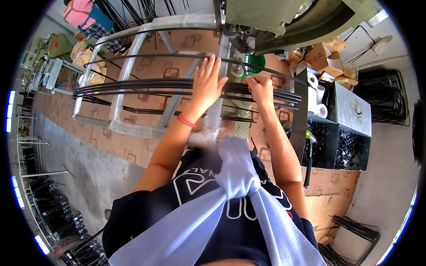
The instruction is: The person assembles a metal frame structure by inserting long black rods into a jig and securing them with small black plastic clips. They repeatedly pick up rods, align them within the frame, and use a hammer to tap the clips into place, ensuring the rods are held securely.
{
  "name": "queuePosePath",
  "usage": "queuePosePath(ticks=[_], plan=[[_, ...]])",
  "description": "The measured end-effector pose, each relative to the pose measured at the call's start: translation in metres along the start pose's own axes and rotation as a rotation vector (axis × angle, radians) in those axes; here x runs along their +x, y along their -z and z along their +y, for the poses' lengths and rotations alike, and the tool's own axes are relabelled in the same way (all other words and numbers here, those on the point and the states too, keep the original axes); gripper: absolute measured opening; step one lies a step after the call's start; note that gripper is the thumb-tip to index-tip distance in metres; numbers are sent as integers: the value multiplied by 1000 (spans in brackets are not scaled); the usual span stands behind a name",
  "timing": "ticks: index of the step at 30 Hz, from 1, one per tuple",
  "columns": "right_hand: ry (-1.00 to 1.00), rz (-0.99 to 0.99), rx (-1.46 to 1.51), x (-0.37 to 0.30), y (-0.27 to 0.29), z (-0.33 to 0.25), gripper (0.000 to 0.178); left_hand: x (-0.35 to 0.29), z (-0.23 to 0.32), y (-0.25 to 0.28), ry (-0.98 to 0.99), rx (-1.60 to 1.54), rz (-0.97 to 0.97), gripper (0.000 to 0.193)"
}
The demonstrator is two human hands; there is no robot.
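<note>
Long thin black metal rods (155,84) lie side by side across a plastic-wrapped metal frame (116,104) in front of me. My left hand (205,84) lies over them with its fingers stretched out, the fingertips reaching a single curved black rod (177,56) that runs apart from the bundle, farther from me. Over the right part of the bundle, my right hand (261,91) is closed with its fingers curled; what they grip is hidden. Just beyond both hands stands a heavy green machine (262,20), its metal tooling (235,33) above the single rod.
Right of the frame stands a metal bin (337,142) of small black parts, with white rolls (320,94) beside it. Cardboard boxes (324,60) and a green bucket (255,63) sit farther back. Another person (84,17) is at the far left. Racks of black parts (53,208) line the left.
</note>
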State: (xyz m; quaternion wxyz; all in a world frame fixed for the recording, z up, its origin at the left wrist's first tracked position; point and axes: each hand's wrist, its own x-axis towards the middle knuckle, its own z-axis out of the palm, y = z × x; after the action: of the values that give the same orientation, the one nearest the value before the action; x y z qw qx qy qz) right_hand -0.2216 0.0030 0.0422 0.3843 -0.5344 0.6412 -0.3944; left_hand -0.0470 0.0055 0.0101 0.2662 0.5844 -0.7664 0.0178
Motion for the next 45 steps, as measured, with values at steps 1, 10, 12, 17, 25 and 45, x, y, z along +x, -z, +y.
queuePosePath(ticks=[1, 10, 12, 17, 25, 45], plan=[[3, 0, -7, 1, 0, 0, 24, 0, 0, -1, 2, -7, 1, 58], [-70, -71, -110, 5, 9, -1, 24, -1, -13, -4, -93, -76, 8, 58], [-166, -81, 119, 7, 12, -3, 20, 1, -19, 3, -135, -81, -16, 56], [-262, -60, 383, 2, 15, -5, 13, -18, -35, 23, -58, 7, -245, 53], [-280, 54, 447, 3, 8, 2, 14, -35, -58, 46, -184, -50, -292, 56], [-313, 81, 492, -7, 2, -4, 9, -42, -60, 52, -138, -97, -230, 65]])
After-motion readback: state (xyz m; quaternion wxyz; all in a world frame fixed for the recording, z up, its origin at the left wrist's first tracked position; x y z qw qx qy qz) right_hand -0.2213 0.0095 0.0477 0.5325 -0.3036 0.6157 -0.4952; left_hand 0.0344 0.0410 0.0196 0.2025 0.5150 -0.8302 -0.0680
